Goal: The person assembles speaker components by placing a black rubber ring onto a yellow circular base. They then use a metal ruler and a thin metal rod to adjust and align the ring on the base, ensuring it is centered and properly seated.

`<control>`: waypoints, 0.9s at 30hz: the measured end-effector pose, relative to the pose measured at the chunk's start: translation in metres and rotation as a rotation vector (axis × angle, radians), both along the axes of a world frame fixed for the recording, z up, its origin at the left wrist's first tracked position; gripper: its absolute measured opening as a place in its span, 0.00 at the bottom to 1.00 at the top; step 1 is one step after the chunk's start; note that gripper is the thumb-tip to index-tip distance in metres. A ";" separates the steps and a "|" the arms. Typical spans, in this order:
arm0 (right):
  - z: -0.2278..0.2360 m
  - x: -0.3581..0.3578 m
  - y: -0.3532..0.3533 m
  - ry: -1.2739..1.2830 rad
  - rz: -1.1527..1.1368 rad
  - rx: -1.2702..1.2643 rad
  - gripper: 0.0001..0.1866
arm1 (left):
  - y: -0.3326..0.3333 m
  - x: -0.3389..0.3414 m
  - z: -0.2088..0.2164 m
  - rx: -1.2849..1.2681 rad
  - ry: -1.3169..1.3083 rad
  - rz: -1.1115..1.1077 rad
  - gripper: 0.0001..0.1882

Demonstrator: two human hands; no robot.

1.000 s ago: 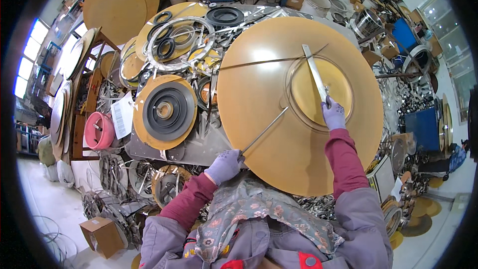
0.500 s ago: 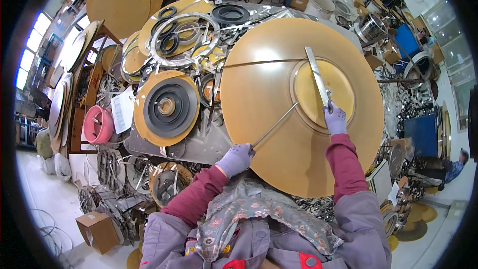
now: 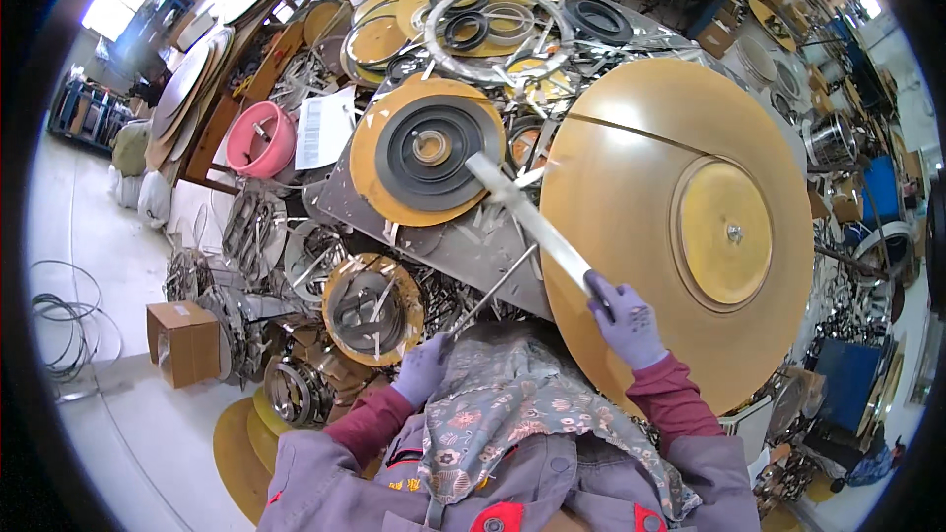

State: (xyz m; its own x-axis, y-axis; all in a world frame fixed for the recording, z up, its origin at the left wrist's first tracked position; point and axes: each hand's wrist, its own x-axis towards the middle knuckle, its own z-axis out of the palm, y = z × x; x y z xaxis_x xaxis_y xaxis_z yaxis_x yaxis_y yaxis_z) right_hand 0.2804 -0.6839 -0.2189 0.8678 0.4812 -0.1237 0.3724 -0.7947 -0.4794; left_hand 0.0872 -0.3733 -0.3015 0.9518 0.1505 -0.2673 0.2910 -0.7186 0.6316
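Note:
My left hand (image 3: 422,371) is closed around the near end of a thin metal rod (image 3: 498,283), which points up and right toward the large disc's edge. My right hand (image 3: 628,323) grips the dark end of a flat metal bar (image 3: 552,241). That bar is held over the disc's left edge, and its blurred far end reaches toward a dark ringed disc (image 3: 394,153) on a tan plate. The large tan disc (image 3: 611,187) lies at the right. At its middle sits a smaller yellow round plate (image 3: 719,271) with a metal bolt (image 3: 734,233). A dark strip (image 3: 636,133) crosses the tan surface.
Metal scraps litter the grey table (image 3: 473,246). Rings (image 3: 434,34) and round plates crowd its far side. A pink bowl (image 3: 261,140) and a paper sheet (image 3: 325,128) are at the left. A cardboard box (image 3: 183,343) stands on the floor, lower left.
The view has turned, shifting the table's contents. My right hand has brought the flat bar leftward, away from the disc's middle. My left hand has drawn the rod back from the smaller plate.

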 end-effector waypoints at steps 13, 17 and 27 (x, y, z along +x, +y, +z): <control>0.013 0.001 0.034 0.028 0.225 -0.228 0.24 | -0.011 0.076 -0.029 0.164 -0.237 0.195 0.27; 0.006 0.004 0.027 0.023 0.214 -0.210 0.24 | -0.028 0.104 -0.009 0.388 -0.226 0.180 0.29; -0.005 0.007 -0.009 -0.007 0.060 0.023 0.23 | -0.118 0.151 -0.001 0.321 -0.397 -0.371 0.34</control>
State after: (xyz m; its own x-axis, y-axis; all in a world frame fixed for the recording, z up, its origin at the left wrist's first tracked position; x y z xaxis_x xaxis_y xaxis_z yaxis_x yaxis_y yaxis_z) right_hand 0.2874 -0.6927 -0.2244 0.8379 0.5354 -0.1057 0.4228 -0.7594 -0.4946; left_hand 0.2379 -0.4916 -0.3028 0.9734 -0.1945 0.1211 -0.2263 -0.8982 0.3768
